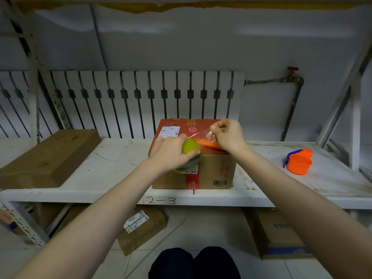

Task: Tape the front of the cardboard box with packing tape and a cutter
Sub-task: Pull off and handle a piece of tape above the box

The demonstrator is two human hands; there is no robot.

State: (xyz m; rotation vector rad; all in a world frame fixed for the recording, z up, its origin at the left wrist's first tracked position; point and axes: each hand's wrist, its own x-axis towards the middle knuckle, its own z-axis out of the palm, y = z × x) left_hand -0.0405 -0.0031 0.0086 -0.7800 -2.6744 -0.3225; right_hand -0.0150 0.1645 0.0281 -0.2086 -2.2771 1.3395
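A cardboard box [213, 174] with a red top and a white shipping label stands at the front of the white shelf [112, 158]. My left hand [171, 152] grips a yellow-green roll of packing tape [191, 148] at the box's front top edge. My right hand [227, 135] pinches the free end of a clear tape strip [201, 133] pulled from the roll, stretched above the box top. An orange piece [207, 143] lies under that strip, partly hidden by my right hand. An orange tape cutter [299, 161] with a blue handle rests on the shelf to the right.
A flat brown carton [48, 158] lies on the shelf at the left. A white radiator [141, 101] and a pipe with a red valve [291, 74] line the wall behind. Below the shelf sit more cartons [141, 228] on the tiled floor.
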